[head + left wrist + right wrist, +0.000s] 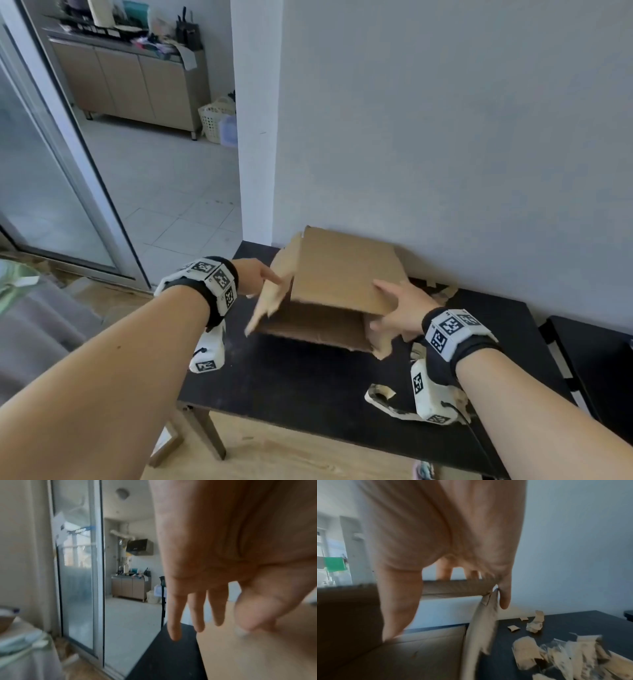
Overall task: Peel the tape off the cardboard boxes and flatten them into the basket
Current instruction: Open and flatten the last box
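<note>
A brown cardboard box lies tilted on the black table, its open side facing me and its torn flaps hanging at both ends. My left hand is at the box's left end, its straight fingers touching the ragged left flap. In the left wrist view the fingers are spread, and the thumb rests on cardboard. My right hand grips the right edge of the top panel, fingers on top and thumb underneath. The right wrist view shows that hand over the panel's edge.
Peeled tape and paper scraps lie on the table to the right, and a curled strip sits near its front edge. The wall is close behind the box. A white laundry basket stands far off by the cabinet. A second dark table is at the right.
</note>
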Available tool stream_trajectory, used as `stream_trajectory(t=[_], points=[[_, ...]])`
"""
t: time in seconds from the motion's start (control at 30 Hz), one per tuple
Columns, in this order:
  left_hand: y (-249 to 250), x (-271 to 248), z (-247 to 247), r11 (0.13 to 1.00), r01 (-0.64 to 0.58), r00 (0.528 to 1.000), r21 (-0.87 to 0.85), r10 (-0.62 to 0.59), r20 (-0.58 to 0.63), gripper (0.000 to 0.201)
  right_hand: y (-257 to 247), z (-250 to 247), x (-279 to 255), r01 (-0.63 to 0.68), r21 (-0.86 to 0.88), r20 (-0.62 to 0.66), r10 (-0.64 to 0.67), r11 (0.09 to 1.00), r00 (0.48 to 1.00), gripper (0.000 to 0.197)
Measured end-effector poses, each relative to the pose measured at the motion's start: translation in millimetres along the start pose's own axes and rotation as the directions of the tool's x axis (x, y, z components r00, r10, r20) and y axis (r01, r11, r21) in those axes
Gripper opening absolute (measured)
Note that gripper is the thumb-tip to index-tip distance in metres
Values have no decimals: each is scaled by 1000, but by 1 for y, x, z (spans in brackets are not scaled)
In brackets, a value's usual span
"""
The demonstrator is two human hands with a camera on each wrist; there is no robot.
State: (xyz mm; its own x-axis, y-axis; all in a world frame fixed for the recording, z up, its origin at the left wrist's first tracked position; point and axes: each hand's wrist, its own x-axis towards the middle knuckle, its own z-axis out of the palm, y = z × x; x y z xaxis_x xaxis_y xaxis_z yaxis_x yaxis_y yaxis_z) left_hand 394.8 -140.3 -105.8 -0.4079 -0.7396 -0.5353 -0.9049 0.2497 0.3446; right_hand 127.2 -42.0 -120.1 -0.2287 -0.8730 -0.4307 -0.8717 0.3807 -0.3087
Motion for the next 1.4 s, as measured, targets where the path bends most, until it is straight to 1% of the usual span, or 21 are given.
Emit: stream_trajectory(t=[0.07,0.17,0.23,0.27,0.33,0.37,0.43,0.53,0.6,0.73,0.8,0.87,0.93,1.0,1.03,1.07,1.13,1.2,1.23,1.3,1.4], points=[[5,8,10,999,17,1000,-31,-17,-24,66,2,10,3,-3,-123,89,14,992,996,106],[10,24,23,994,14,999,-107,-19,-45,54,8,18,9,-29,-108,86,38,994,996,105],[11,37,32,988,10,999,-157,-18,-48,53,14,17,14,-52,8,26,51,999,998,92],[11,46,35,978,-1,996,-208,-17,-84,56,16,15,16,-51,118,-33,56,992,998,82],[14,60,35,929,-30,977,-370,-52,-209,73,18,10,21,-11,320,-155,64,947,986,69],[16,66,33,895,-21,960,-445,-106,-258,83,16,8,23,7,359,-165,56,933,985,65],[16,79,30,868,44,944,-494,-197,-263,91,10,11,28,27,323,-98,5,946,995,60],[7,92,31,904,226,920,-363,-320,-225,88,-5,27,35,87,157,3,-88,984,996,54],[-6,96,37,903,323,901,-284,-385,-201,92,-12,41,43,110,100,65,-117,989,991,55],[-35,104,53,842,430,866,-326,-486,-113,114,-18,73,64,94,-100,268,-64,991,961,53],[-42,107,59,821,469,846,-325,-523,-101,115,-20,87,70,66,-130,358,-15,989,934,52],[-49,110,63,810,497,836,-310,-543,-80,113,-21,94,75,48,-129,388,6,990,922,50],[-57,114,67,800,515,830,-309,-556,-55,116,-21,93,78,21,-59,344,0,998,939,47],[-61,114,69,799,517,828,-306,-557,-56,116,-16,86,83,-62,82,201,45,995,978,46],[-63,115,71,799,517,824,-308,-562,-72,114,-11,82,85,-132,143,110,117,981,987,48],[-64,115,72,795,520,816,-313,-571,-93,110,-4,80,88,-206,185,34,204,961,978,51],[-64,114,73,781,520,799,-347,-588,-125,101,7,79,93,-341,226,13,348,912,938,50],[-68,115,74,728,507,783,-461,-613,-107,94,12,80,98,-411,283,55,413,867,909,49],[-71,116,74,683,495,775,-537,-626,-82,91,14,80,100,-437,310,76,437,844,897,55],[-81,117,74,577,440,775,-688,-632,-34,77,18,77,104,-476,364,106,472,800,875,71],[-90,114,70,404,348,746,-846,-666,-11,69,25,68,107,-477,464,74,504,747,861,70]])
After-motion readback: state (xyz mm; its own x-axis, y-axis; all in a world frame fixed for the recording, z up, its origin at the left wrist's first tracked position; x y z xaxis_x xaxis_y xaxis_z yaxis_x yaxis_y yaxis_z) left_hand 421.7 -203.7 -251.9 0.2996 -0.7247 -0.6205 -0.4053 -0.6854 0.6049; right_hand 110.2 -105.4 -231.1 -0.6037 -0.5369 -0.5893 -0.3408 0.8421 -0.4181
